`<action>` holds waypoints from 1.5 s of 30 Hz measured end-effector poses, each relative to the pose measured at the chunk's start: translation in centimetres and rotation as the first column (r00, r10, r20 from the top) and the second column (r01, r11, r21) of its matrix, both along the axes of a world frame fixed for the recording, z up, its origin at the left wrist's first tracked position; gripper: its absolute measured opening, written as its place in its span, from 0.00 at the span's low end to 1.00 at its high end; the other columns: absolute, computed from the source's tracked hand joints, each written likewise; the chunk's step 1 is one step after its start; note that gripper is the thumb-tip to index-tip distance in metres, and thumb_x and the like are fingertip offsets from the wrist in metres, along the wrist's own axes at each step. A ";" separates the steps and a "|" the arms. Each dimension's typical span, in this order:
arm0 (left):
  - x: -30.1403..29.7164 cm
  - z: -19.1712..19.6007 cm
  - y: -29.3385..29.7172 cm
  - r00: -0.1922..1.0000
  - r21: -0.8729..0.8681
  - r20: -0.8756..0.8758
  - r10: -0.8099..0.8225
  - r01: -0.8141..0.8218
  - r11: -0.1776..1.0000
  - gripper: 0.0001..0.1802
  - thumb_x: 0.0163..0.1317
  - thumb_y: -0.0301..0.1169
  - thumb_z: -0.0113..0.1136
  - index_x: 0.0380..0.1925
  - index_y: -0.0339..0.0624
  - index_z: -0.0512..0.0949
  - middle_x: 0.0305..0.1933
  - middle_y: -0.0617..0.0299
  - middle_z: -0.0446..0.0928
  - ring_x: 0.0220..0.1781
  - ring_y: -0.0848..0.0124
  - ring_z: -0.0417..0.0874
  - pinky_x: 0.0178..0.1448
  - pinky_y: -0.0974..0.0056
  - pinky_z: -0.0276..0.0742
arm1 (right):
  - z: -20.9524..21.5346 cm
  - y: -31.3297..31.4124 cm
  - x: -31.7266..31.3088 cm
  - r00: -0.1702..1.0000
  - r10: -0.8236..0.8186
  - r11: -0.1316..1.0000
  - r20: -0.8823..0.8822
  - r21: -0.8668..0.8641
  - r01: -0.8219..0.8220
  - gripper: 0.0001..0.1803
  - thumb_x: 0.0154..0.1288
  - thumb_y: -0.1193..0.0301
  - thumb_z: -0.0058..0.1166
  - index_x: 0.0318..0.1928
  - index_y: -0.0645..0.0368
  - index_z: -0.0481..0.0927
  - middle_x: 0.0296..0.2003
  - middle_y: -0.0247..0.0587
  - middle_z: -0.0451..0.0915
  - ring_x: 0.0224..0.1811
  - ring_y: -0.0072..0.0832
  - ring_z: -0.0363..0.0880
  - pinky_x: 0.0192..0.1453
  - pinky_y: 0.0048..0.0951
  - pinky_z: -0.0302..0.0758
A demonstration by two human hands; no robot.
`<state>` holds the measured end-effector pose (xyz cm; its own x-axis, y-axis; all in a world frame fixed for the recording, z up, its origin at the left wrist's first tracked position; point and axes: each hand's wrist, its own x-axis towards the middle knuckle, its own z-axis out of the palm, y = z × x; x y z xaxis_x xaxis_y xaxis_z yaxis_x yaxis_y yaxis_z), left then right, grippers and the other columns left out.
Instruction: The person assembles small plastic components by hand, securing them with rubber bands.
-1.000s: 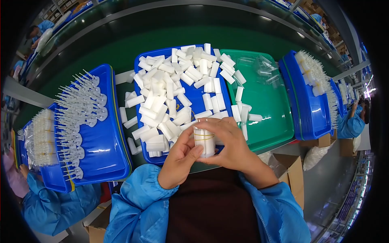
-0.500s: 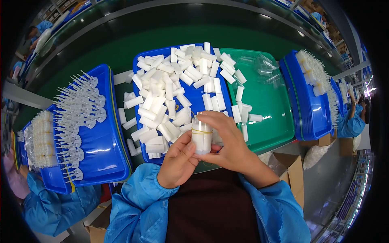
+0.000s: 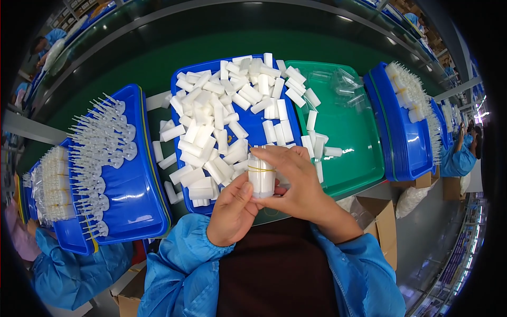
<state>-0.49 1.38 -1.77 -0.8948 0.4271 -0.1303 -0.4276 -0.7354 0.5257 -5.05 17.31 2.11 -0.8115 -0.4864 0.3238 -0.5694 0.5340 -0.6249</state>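
Note:
Both hands hold one upright bundle of white plastic tubes (image 3: 261, 177), ringed by a thin yellow rubber band. My left hand (image 3: 232, 214) grips the bundle from below and the left. My right hand (image 3: 296, 182) wraps it from the right, fingers curled over its top. The bundle hovers over the near edge of a blue tray (image 3: 248, 124) heaped with several loose white tubes (image 3: 211, 121).
A green tray (image 3: 348, 142) with clear bags lies to the right, then a blue tray (image 3: 401, 127) of white parts. On the left a blue tray (image 3: 127, 179) holds several clear pipette-like pieces. Cardboard boxes (image 3: 380, 216) stand below the bench. Other workers in blue sleeves sit at both sides.
The bundle has stayed in both hands at the tray's near edge. My right fingers have shifted over its top, and the yellow band now shows around it.

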 end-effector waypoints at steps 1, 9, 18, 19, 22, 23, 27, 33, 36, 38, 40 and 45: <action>-0.1 -0.1 0.0 1.000 -0.007 -0.003 0.020 -0.020 1.000 0.27 0.72 0.38 0.43 0.64 0.32 0.58 0.60 0.48 0.69 0.61 0.58 0.73 0.65 0.54 0.68 | 0.0 -0.1 0.1 0.999 -0.011 1.000 -0.036 0.019 0.011 0.43 0.35 0.64 0.75 0.57 0.54 0.71 0.55 0.41 0.75 0.55 0.35 0.74 0.54 0.33 0.62; -0.2 -0.2 0.1 0.999 0.080 0.031 0.043 -0.045 0.996 0.29 0.72 0.39 0.44 0.67 0.39 0.52 0.59 0.45 0.69 0.59 0.53 0.74 0.64 0.52 0.70 | -0.2 -0.3 0.2 1.000 -0.003 0.995 0.031 -0.101 0.006 0.44 0.38 0.63 0.74 0.60 0.55 0.68 0.57 0.46 0.73 0.54 0.38 0.74 0.52 0.36 0.61; 0.1 0.4 1.1 0.992 -0.081 -0.007 0.128 -0.128 0.988 0.28 0.71 0.35 0.45 0.66 0.39 0.52 0.61 0.50 0.67 0.61 0.54 0.73 0.63 0.53 0.71 | -0.3 -0.3 0.4 0.998 -0.018 1.000 -0.067 0.019 0.020 0.43 0.39 0.65 0.73 0.60 0.54 0.69 0.68 0.56 0.55 0.64 0.44 0.64 0.57 0.40 0.56; 0.2 0.6 1.0 0.988 -0.097 -0.028 0.151 -0.153 0.983 0.27 0.71 0.34 0.45 0.66 0.38 0.52 0.61 0.50 0.67 0.61 0.54 0.73 0.62 0.53 0.71 | -0.1 -0.5 0.5 0.990 -0.041 0.996 -0.134 0.068 0.050 0.44 0.39 0.64 0.73 0.61 0.53 0.69 0.69 0.58 0.52 0.66 0.45 0.61 0.58 0.41 0.55; 0.3 -0.1 0.0 0.990 -0.046 -0.054 0.132 -0.135 0.990 0.26 0.71 0.34 0.45 0.65 0.37 0.54 0.60 0.50 0.68 0.60 0.54 0.74 0.62 0.53 0.71 | -0.6 -0.9 0.9 0.998 -0.063 0.976 -0.024 -0.209 0.056 0.44 0.39 0.61 0.73 0.61 0.50 0.69 0.70 0.60 0.48 0.68 0.48 0.56 0.59 0.43 0.53; 0.3 -0.3 -0.2 0.994 0.020 -0.059 0.091 -0.090 0.996 0.26 0.71 0.34 0.45 0.65 0.36 0.56 0.59 0.50 0.69 0.59 0.54 0.75 0.62 0.53 0.71 | -0.5 -0.7 0.8 0.998 -0.064 0.976 -0.024 -0.209 0.057 0.44 0.39 0.61 0.73 0.61 0.50 0.69 0.70 0.60 0.48 0.68 0.48 0.56 0.59 0.43 0.53; 0.2 0.1 0.1 0.994 0.035 -0.006 0.106 -0.106 0.994 0.28 0.70 0.38 0.47 0.64 0.36 0.57 0.57 0.46 0.70 0.54 0.52 0.78 0.60 0.52 0.73 | 0.2 0.2 0.4 0.996 -0.080 0.996 -0.040 -0.041 0.078 0.44 0.39 0.58 0.74 0.60 0.50 0.71 0.70 0.60 0.47 0.70 0.50 0.54 0.63 0.45 0.53; 0.2 -0.3 0.0 0.999 0.060 -0.039 0.030 -0.027 0.998 0.28 0.71 0.38 0.46 0.65 0.33 0.56 0.57 0.48 0.70 0.57 0.55 0.75 0.62 0.53 0.70 | 0.8 0.3 0.5 0.999 -0.046 0.999 0.007 0.021 0.046 0.42 0.39 0.58 0.74 0.59 0.51 0.72 0.70 0.58 0.49 0.71 0.50 0.53 0.66 0.43 0.54; 0.1 -0.5 0.1 0.998 0.096 -0.061 0.002 0.004 0.995 0.28 0.71 0.38 0.46 0.65 0.33 0.56 0.58 0.49 0.70 0.58 0.56 0.75 0.62 0.54 0.70 | 0.5 0.6 0.4 0.999 -0.049 0.998 0.018 -0.035 0.049 0.41 0.37 0.61 0.74 0.57 0.50 0.74 0.69 0.56 0.51 0.70 0.48 0.55 0.64 0.43 0.53; 0.2 0.1 0.3 1.000 0.050 -0.012 0.026 -0.026 0.998 0.28 0.71 0.36 0.46 0.65 0.32 0.55 0.59 0.49 0.69 0.58 0.57 0.74 0.63 0.54 0.69 | 0.3 0.7 0.4 0.999 -0.048 0.996 0.014 -0.081 0.049 0.41 0.34 0.64 0.74 0.56 0.49 0.75 0.69 0.54 0.53 0.69 0.47 0.56 0.61 0.42 0.52; 0.3 0.0 0.6 0.998 0.015 -0.055 0.032 -0.031 0.999 0.28 0.70 0.34 0.47 0.65 0.32 0.55 0.60 0.49 0.68 0.59 0.57 0.74 0.63 0.54 0.69 | 0.2 0.6 0.4 0.997 -0.066 0.995 -0.049 -0.084 0.062 0.38 0.34 0.64 0.73 0.54 0.49 0.76 0.69 0.54 0.53 0.69 0.48 0.55 0.61 0.43 0.52; 0.6 -0.8 0.3 0.995 -0.139 -0.093 0.045 -0.058 0.989 0.30 0.69 0.32 0.49 0.66 0.33 0.54 0.61 0.49 0.67 0.60 0.57 0.73 0.62 0.55 0.71 | 0.0 0.0 1.0 0.985 -0.074 0.997 -0.154 0.016 0.077 0.42 0.36 0.63 0.72 0.58 0.50 0.72 0.69 0.55 0.52 0.69 0.48 0.54 0.61 0.44 0.52</action>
